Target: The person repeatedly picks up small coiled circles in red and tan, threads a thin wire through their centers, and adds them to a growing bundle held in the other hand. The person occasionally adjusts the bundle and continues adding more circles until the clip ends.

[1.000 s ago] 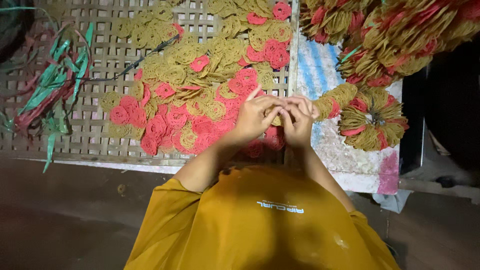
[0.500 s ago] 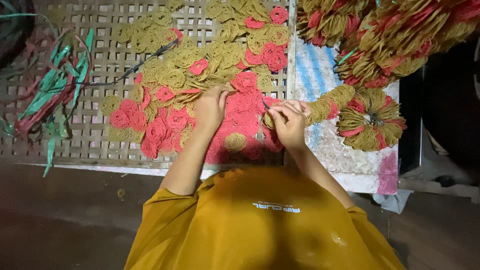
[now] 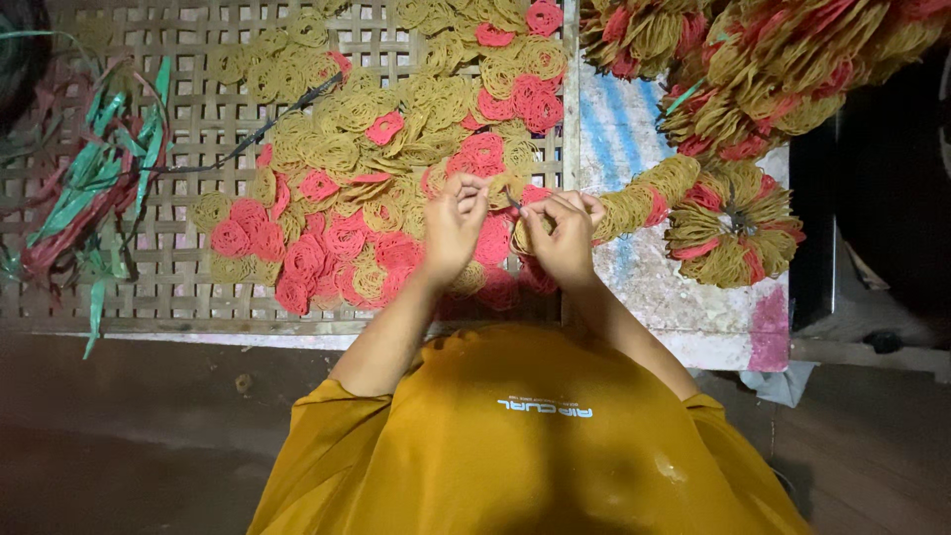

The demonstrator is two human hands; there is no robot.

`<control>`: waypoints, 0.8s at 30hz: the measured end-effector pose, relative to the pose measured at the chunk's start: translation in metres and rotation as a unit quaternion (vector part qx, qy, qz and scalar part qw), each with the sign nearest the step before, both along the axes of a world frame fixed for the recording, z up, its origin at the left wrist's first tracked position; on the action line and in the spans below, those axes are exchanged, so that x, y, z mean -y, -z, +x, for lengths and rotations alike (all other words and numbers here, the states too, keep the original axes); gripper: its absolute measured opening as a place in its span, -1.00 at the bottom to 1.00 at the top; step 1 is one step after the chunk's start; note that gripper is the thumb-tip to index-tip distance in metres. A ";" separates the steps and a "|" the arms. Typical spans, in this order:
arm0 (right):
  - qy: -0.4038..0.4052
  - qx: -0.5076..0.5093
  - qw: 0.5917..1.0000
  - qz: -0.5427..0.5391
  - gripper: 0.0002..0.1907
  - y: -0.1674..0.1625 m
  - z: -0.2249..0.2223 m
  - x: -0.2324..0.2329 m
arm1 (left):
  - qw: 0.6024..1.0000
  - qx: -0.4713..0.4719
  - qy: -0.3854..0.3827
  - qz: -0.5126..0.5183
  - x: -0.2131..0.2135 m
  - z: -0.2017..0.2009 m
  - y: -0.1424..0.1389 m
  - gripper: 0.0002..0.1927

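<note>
My left hand (image 3: 451,230) pinches a yellow coiled disc (image 3: 498,188) over a heap of loose yellow and red coiled discs (image 3: 337,228) on a woven lattice tray (image 3: 203,109). Just to its right, my right hand (image 3: 567,241) grips the end of a strung row of discs (image 3: 634,205) with a thin dark needle or cord tip between the fingers. That row runs right to a tied rosette bundle of discs (image 3: 731,230). Both hands nearly touch at the fingertips.
Several more tied bundles of yellow and red discs (image 3: 763,59) lie at the top right on a painted board (image 3: 684,297). Green and red strips (image 3: 89,193) lie at the tray's left end. A dark floor (image 3: 119,436) runs below the tray's near edge.
My left hand went left to the loose heap half a second ago and has come back to my right hand with a yellow disc. My right hand stayed on the strung row.
</note>
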State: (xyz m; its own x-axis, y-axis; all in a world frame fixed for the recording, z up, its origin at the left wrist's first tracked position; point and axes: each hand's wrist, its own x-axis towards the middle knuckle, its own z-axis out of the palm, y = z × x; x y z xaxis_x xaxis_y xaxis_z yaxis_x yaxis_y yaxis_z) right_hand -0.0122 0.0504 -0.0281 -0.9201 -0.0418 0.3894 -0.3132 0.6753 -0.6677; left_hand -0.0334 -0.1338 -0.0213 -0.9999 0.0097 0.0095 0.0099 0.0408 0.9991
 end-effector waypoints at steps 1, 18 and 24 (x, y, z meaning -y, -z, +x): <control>0.004 -0.002 1.000 0.002 -0.89 0.000 0.000 0.000 | 1.000 0.009 0.006 -0.009 -0.002 0.003 -0.003 -0.92; -0.004 -0.008 1.000 -0.025 -0.91 0.007 0.008 -0.013 | 0.983 0.022 0.134 0.122 -0.020 0.011 -0.006 -0.80; 0.026 -0.051 0.998 -0.036 -0.79 -0.006 0.017 -0.023 | 0.961 -0.094 0.113 -0.232 -0.016 0.005 -0.036 -0.83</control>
